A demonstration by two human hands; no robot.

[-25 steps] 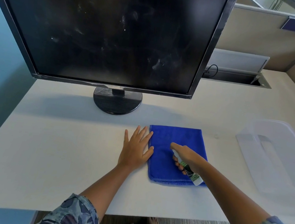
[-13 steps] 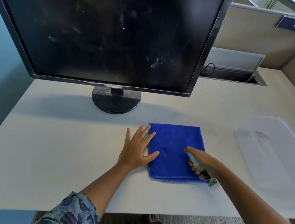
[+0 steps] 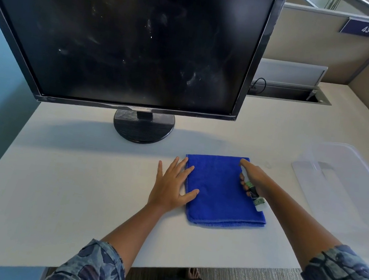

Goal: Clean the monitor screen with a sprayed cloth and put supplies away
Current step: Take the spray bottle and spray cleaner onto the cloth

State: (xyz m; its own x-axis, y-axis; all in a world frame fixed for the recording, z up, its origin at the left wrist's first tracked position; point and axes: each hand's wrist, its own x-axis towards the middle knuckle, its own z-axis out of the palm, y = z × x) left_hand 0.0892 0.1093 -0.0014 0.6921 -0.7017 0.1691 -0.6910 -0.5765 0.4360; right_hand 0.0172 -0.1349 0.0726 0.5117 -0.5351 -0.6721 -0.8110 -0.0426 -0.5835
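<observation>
A folded blue cloth lies flat on the white desk in front of the monitor. My left hand rests flat and spread on the desk, fingertips and thumb touching the cloth's left edge. Over the cloth's right edge, my right hand grips a small spray bottle with a green and white label, forefinger stretched over its top. The black monitor stands at the back on a round base; its dark screen shows smears and specks.
A clear plastic bin sits at the right of the desk. Behind the monitor is a cable trough with an open lid, then beige partition walls with a "439" sign. A blue wall is at the left.
My right hand with the bottle moved from the cloth's near right corner toward its far right edge. My left hand and the cloth stayed put.
</observation>
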